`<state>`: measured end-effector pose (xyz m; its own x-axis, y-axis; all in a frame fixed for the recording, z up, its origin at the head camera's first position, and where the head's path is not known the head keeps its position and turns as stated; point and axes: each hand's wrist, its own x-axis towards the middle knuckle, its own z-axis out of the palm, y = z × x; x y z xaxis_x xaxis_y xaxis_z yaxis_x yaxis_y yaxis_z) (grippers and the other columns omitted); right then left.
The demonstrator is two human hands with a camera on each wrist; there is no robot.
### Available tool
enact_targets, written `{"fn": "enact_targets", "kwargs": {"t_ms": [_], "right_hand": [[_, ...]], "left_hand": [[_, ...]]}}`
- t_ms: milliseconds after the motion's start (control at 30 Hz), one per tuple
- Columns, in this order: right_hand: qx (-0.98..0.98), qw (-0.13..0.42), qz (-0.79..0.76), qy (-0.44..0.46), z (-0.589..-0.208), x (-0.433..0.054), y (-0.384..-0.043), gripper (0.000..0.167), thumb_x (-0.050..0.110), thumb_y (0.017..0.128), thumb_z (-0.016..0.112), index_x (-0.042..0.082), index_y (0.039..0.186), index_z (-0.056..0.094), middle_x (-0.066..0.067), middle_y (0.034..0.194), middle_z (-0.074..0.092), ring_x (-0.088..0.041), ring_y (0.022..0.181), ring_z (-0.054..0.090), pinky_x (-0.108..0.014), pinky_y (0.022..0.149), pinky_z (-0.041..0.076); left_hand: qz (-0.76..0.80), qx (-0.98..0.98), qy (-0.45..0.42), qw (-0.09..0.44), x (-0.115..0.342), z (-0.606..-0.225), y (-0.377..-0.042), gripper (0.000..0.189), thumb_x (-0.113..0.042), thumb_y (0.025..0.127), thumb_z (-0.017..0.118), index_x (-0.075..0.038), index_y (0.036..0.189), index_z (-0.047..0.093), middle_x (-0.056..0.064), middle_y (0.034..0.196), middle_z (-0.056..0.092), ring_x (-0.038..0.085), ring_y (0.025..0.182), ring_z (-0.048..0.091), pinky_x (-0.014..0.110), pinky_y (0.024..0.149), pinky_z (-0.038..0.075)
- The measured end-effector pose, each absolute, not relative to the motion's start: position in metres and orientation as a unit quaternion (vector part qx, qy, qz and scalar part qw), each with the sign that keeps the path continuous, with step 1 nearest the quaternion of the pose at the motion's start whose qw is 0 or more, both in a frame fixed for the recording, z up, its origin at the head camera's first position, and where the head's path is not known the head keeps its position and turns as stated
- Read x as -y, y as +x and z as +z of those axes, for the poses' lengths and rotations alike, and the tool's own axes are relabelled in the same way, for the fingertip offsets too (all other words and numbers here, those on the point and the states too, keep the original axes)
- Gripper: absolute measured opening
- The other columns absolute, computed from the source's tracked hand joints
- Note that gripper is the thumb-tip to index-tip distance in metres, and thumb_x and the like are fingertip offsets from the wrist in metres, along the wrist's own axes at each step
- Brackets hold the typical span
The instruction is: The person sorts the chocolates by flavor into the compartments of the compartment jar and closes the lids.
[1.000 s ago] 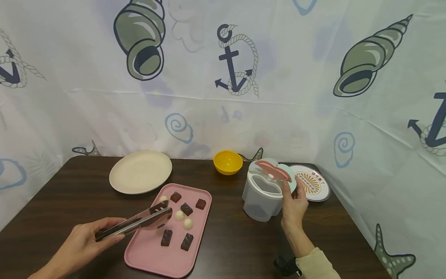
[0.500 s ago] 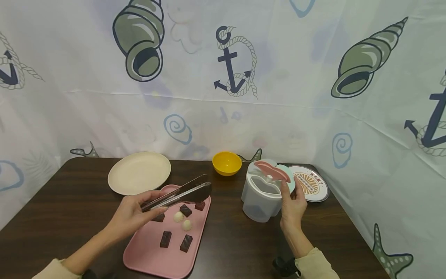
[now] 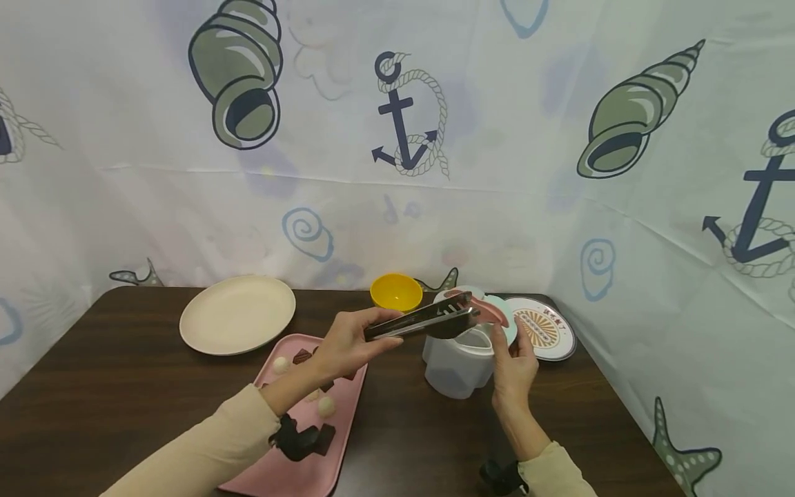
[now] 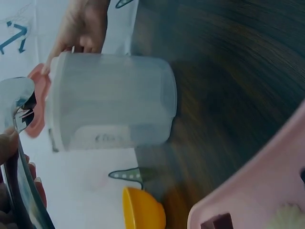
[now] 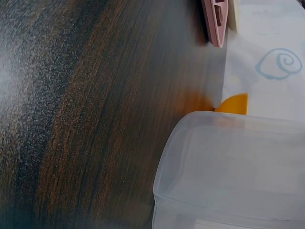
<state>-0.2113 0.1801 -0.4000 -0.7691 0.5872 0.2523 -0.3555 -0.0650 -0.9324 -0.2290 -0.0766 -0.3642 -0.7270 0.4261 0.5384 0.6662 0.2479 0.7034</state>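
Note:
In the head view my left hand (image 3: 354, 345) grips metal tongs (image 3: 428, 317), their tips over the clear plastic container (image 3: 456, 376) at the table's right. Whether anything sits between the tips I cannot tell. My right hand (image 3: 515, 369) pinches the raised lid flap (image 3: 493, 310), pink and mint, on top of the container. One compartment opening shows below the tongs. Left of the container lies a pink tray (image 3: 292, 476) with dark chocolates (image 3: 302, 356) and white balls (image 3: 281, 365), partly hidden by my left arm.
A cream plate (image 3: 239, 314) lies at the back left. A yellow bowl (image 3: 396, 291) stands at the back middle, just behind the tongs. Behind the right hand is a printed white plate (image 3: 546, 330). A patterned curtain (image 3: 348, 138) hangs behind the table.
My left hand has carried the tongs from above the pink tray rightwards to above the container. My right hand has stayed on the raised lid flap. The head view has shifted slightly.

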Motion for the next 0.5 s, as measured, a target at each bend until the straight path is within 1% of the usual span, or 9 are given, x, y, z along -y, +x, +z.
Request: {"fn": "enact_targets", "kwargs": {"t_ms": [33,133,167,300,400,500], "right_hand": [[0.601,0.326,0.723,-0.097,-0.4,-0.18,-0.211,0.052,0.01,0.089,0.064,-0.005,0.135,0.046,-0.011,0.126,0.054,0.0,0.106,0.052,-0.009,0.084,0.043],[0.602,0.326,0.722,-0.098,-0.401,-0.179,-0.212,0.052,0.011,0.089,0.064,-0.004,0.135,0.046,-0.008,0.124,0.055,-0.001,0.106,0.052,-0.009,0.084,0.043],[0.603,0.326,0.721,-0.098,-0.4,-0.179,-0.211,0.052,0.011,0.089,0.064,-0.004,0.135,0.046,-0.007,0.123,0.055,-0.001,0.106,0.053,-0.009,0.083,0.043],[0.608,0.327,0.717,-0.097,-0.4,-0.178,-0.211,0.052,0.011,0.089,0.064,-0.003,0.135,0.046,-0.003,0.121,0.056,0.001,0.105,0.053,-0.008,0.083,0.043],[0.61,0.328,0.715,-0.096,-0.4,-0.178,-0.211,0.052,0.011,0.089,0.064,-0.004,0.135,0.046,0.0,0.119,0.057,0.002,0.104,0.053,-0.008,0.083,0.043],[0.609,0.328,0.716,-0.097,-0.4,-0.178,-0.21,0.052,0.011,0.089,0.064,-0.004,0.135,0.046,0.001,0.118,0.057,0.003,0.102,0.053,-0.008,0.082,0.043]], "left_hand": [[-0.498,0.781,-0.354,0.128,0.073,-0.365,-0.231,0.037,-0.015,0.08,0.075,-0.005,0.114,0.066,0.009,0.103,0.07,-0.005,0.035,0.018,0.019,0.039,0.027],[-0.49,0.781,-0.364,0.136,0.066,-0.366,-0.232,0.037,-0.015,0.08,0.076,-0.005,0.114,0.066,0.01,0.104,0.07,-0.003,0.038,0.018,0.019,0.045,0.031],[-0.486,0.781,-0.367,0.138,0.064,-0.366,-0.233,0.037,-0.014,0.079,0.076,-0.005,0.114,0.066,0.011,0.104,0.07,-0.002,0.04,0.021,0.02,0.047,0.034],[-0.469,0.788,-0.373,0.142,0.062,-0.366,-0.232,0.037,-0.014,0.078,0.077,-0.006,0.113,0.067,0.01,0.102,0.07,0.001,0.055,0.042,0.021,0.057,0.043],[-0.459,0.792,-0.374,0.148,0.061,-0.367,-0.232,0.038,-0.015,0.078,0.077,-0.006,0.113,0.067,0.009,0.099,0.071,0.007,0.059,0.047,0.021,0.057,0.043],[-0.447,0.796,-0.376,0.156,0.062,-0.366,-0.232,0.039,-0.016,0.077,0.078,-0.006,0.113,0.067,0.009,0.099,0.071,0.013,0.058,0.047,0.022,0.057,0.042]]}}
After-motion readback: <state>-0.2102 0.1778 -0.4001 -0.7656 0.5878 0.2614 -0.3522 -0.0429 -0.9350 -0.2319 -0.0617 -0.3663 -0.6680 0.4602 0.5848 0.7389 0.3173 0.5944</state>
